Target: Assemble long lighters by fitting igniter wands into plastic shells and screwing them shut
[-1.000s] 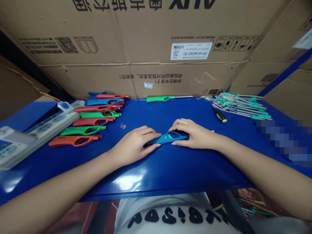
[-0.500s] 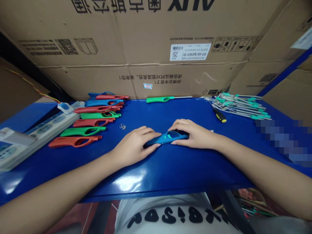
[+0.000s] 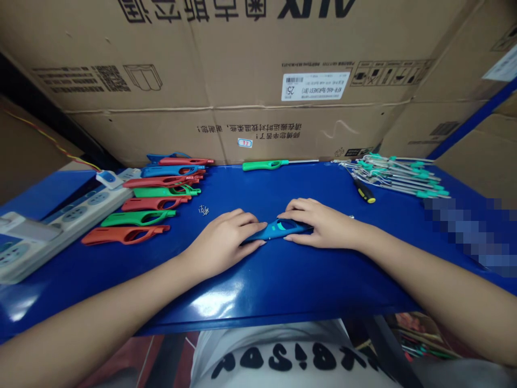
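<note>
A blue lighter handle (image 3: 271,231) with a finger loop lies level between my two hands, low over the blue table. My left hand (image 3: 224,240) grips its wide end, thumb below and fingers above. Around the loop end my right hand (image 3: 319,222) is closed, its fingers along the top and the thumb underneath. A bit of green shows inside the loop. Both ends of the handle are partly hidden by my fingers. Just beyond my left hand sits a small heap of screws (image 3: 204,210).
Red, green, blue and orange lighter handles (image 3: 139,217) lie in a column at left, beside a white power strip (image 3: 72,215). A green lighter (image 3: 262,165) with a metal tube rests at the back. At right are a screwdriver (image 3: 364,191) and piled metal tubes (image 3: 404,175). Cardboard (image 3: 242,70) stands behind.
My left hand has shifted very slightly along the handle. Both hands keep hold of it, and the other things lie as before.
</note>
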